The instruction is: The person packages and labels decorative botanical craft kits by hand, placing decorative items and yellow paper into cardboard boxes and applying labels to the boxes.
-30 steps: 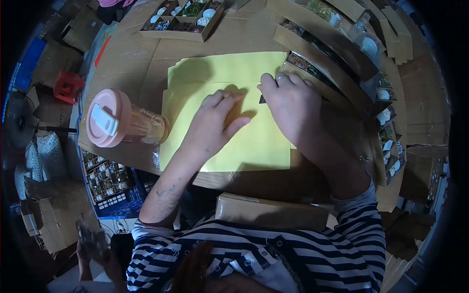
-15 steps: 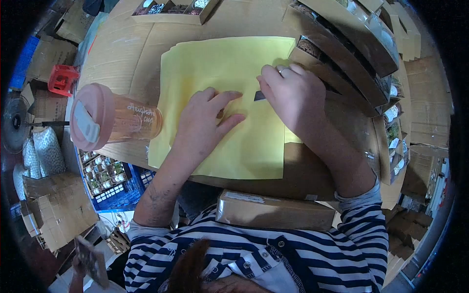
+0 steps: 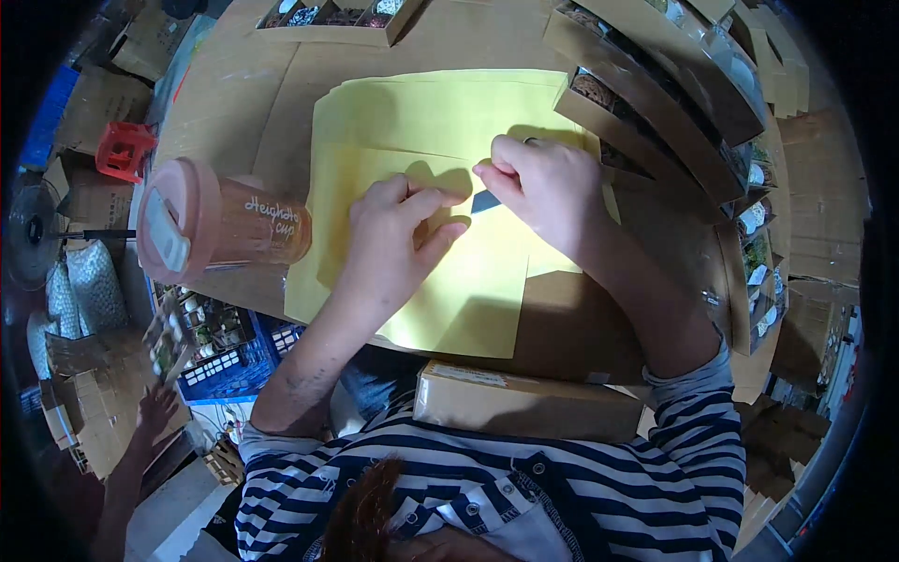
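A stack of yellow paper sheets [image 3: 403,112] lies on the cardboard-covered table, the top sheet askew on the others. My left hand [image 3: 398,229] rests on the top sheet at its left, thumb and forefinger stretched with a gap between them. My right hand [image 3: 552,192] is closed in a pinch over the sheet's right part. A small dark strip [image 3: 485,201] shows just below the right fingertips. Whether it is held or lies on the paper I cannot tell. The bent right fingers hide what is between them.
A tumbler [image 3: 225,220] with a pink lid lies left of the paper. Stacked open cardboard trays [image 3: 646,103] with small items stand at the right. A long cardboard box [image 3: 524,403] is close to my body. At lower left, another person's hand [image 3: 157,407] is beside a blurred object.
The top sheet has shifted down and left, turning slightly, and the dark strip has moved with it. My right hand moved slightly left and down. The other person's hand rose at lower left.
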Tool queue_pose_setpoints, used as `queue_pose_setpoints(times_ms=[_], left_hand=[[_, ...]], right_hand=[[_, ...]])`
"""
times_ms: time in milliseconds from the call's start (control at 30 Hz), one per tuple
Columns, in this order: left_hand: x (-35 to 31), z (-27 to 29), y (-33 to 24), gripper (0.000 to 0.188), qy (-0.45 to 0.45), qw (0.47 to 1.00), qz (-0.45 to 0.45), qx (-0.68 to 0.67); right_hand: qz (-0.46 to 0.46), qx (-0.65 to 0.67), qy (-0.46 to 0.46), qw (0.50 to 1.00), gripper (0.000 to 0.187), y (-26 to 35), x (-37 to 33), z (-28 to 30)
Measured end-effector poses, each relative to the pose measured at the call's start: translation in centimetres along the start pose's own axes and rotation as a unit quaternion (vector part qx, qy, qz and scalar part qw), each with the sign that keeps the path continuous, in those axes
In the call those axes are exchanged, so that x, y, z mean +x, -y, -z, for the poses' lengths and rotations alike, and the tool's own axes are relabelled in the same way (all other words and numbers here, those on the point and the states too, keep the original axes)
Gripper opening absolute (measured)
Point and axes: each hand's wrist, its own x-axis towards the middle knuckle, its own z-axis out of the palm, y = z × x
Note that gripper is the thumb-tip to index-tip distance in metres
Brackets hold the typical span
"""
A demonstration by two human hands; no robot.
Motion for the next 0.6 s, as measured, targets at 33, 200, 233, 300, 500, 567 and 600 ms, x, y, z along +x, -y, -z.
queue_pose_setpoints(times_ms=[33,200,233,300,500,567,600], left_hand=[[-0.07,-0.14,0.04,0.023,-0.011,1.0,-0.002,0.009],[0.05,0.32,-0.36,0.018,0.007,1.0,0.021,0.012],[0.15,0.47,-0.64,0.016,0.015,0.999,0.045,-0.006],[0.18,0.39,-0.53,0.015,0.008,0.998,0.058,-0.035],[-0.05,-0.04,-0.53,0.029,-0.026,0.999,0.022,0.021],[-0.13,-0.29,-0.25,0.03,-0.023,0.999,0.01,0.044],[-0.14,-0.34,-0.21,0.03,-0.021,0.998,0.005,0.056]], right_hand=[[-0.013,0.019,0.016,1.0,0.026,-0.05,0.02,-0.02],[-0.038,0.045,0.054,0.997,0.025,0.16,0.28,0.39],[-0.027,0.024,0.032,0.999,0.025,-0.1,0.2,0.05],[-0.004,-0.009,0.001,1.0,0.025,-0.39,0.23,-0.06],[0.017,-0.015,-0.012,1.0,0.027,-0.35,0.27,-0.05],[0.008,0.0,-0.002,1.0,0.026,-0.3,0.25,-0.08],[-0.002,0.014,0.009,1.0,0.026,-0.25,0.25,-0.08]])
